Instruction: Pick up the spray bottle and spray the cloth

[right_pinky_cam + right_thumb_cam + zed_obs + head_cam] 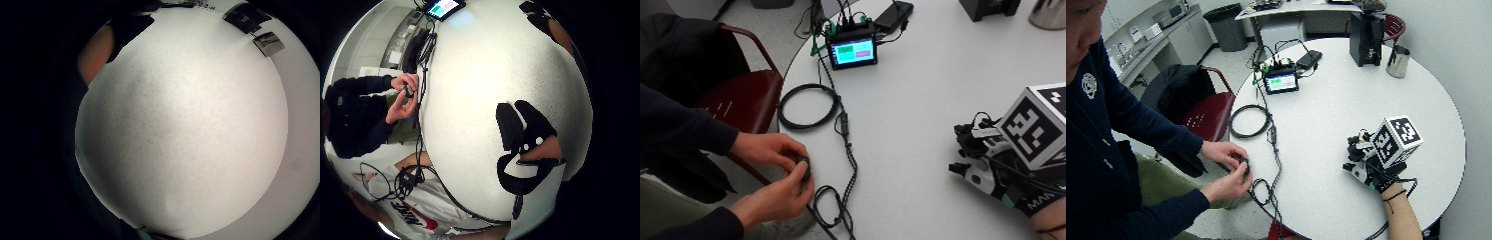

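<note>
**Gloved hand flat on table, bottle unseen**

Right gloved hand (1373, 167) lies palm-down with relaxed fingers on my round white table (1332, 115), holding nothing. Beyond it I see a small green-screened device (1281, 83), black box (1365, 32) and steel cup (1397, 61). I find neither spray bottle nor cloth.

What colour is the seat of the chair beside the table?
Dark red seat, with a black jacket over the chair's back; the outside view shows it best.
</note>
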The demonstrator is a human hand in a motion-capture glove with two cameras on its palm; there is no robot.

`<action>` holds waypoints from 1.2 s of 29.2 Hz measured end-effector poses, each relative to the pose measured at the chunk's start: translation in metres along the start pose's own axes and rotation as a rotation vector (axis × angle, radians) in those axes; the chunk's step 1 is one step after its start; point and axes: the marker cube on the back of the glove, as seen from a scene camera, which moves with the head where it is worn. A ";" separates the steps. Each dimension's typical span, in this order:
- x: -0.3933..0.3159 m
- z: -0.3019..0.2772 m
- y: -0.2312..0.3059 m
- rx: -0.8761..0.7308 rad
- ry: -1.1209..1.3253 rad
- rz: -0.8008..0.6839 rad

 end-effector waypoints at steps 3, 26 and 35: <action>0.000 0.001 0.000 -0.001 0.000 -0.003; -0.005 0.001 -0.004 -0.011 0.008 -0.011; -0.003 -0.005 -0.003 0.038 0.027 0.019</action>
